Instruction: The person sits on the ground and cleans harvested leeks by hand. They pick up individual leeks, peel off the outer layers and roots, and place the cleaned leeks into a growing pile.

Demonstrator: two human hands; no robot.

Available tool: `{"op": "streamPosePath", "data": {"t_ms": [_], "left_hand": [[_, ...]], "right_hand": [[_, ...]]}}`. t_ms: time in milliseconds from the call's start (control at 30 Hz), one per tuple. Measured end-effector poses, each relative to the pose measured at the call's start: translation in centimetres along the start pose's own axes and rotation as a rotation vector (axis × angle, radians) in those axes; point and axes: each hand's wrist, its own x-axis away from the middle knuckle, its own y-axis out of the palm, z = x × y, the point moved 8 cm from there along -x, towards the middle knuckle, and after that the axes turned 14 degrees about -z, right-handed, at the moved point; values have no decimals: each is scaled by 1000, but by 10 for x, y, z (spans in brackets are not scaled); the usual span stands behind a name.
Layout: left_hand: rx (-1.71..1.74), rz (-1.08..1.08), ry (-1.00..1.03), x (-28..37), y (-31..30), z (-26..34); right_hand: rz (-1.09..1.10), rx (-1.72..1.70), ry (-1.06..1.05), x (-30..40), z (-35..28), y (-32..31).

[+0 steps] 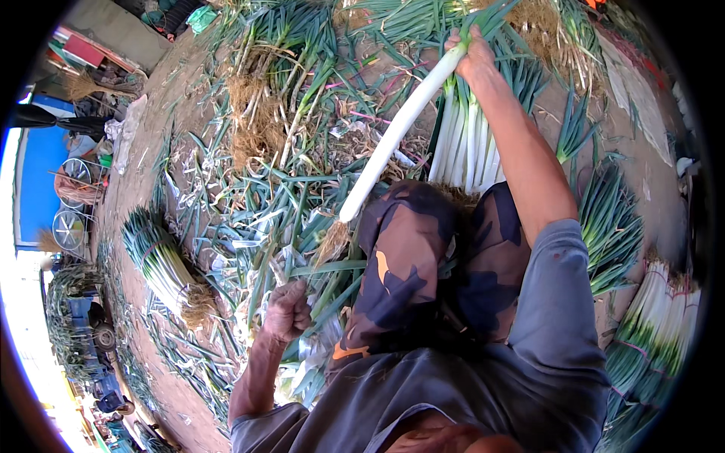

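A long, peeled Welsh onion (396,133) with a thick white stalk slants across the view. My right hand (476,54) grips it at the upper end, where white turns to green leaves. Its root tuft (333,243) hangs at the lower end, beside my left knee. Below and left of those roots, my left hand (287,311) is curled into a fist, apart from the stalk, with nothing visible in it. Under my right forearm lies a row of cleaned white onions (467,139), root ends against my knees and partly hidden by the arm.
Stripped leaves (272,209) litter the ground to the left. Unpeeled onions with dry roots (260,113) lie ahead. A tied bundle (164,266) rests at left, more tied bundles (651,317) at right. Farther left are a broom (93,85) and a wheeled cart (73,209).
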Motion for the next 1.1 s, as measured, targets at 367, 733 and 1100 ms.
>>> {"op": "streamPosePath", "data": {"t_ms": [367,733,1100], "left_hand": [[-1668,423,636,-29,52,160],[-1562,-423,300,-274,235,69],[-1616,-846,-35,-376,320,-57]], "right_hand": [[-94,-67,-167,-2,-119,-16],[126,541,-515,83,-257,-80],[391,1791,-379,55,-249,-119]]}}
